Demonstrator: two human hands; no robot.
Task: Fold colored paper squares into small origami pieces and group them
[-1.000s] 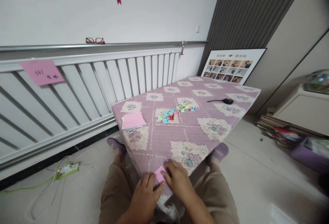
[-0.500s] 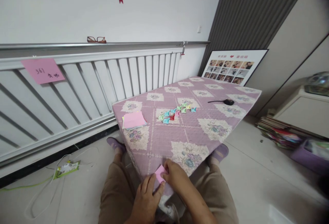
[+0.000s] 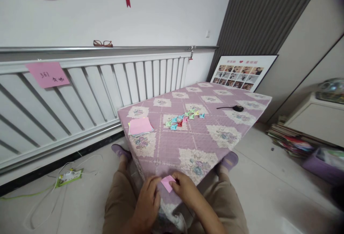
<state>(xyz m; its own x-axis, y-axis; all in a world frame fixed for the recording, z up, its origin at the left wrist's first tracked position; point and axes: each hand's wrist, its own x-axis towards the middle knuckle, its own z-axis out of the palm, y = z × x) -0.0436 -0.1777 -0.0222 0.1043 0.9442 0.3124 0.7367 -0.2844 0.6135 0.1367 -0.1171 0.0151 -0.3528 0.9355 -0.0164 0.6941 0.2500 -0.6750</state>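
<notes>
You seem to be in the middle of a folding step, with a small pink paper (image 3: 168, 184) lying at the near corner of the cloth-covered worktop (image 3: 172, 149), right between your hands and slanted so that one corner points toward you. Your right hand (image 3: 185, 188) has its grip closed on the paper's right side, the thumb lying over the top face and the fingers curled about the edge. Your left hand (image 3: 148, 195) is loosely curled, its grip open with nothing visibly held, and its fingertips sit right by the paper's left corner (whether they touch it, you cannot tell from this view). The paper looks partly folded, though any creases are too faint to count, so exactly which fold you are on is unclear. Further up the worktop lies a cluster of small folded paper pieces (image 3: 179, 123) in blue, green, pink, red and yellow, well apart from your hands; to their left sits a paper stack (image 3: 140, 125) with a pink sheet on top. As a judgement, the next move calls for keeping that right pinch steady while the left fingertips square up the free edge and press a crease flat against the surface; rushing it would risk a skewed fold, since so small a paper leaves your fingers little room.
</notes>
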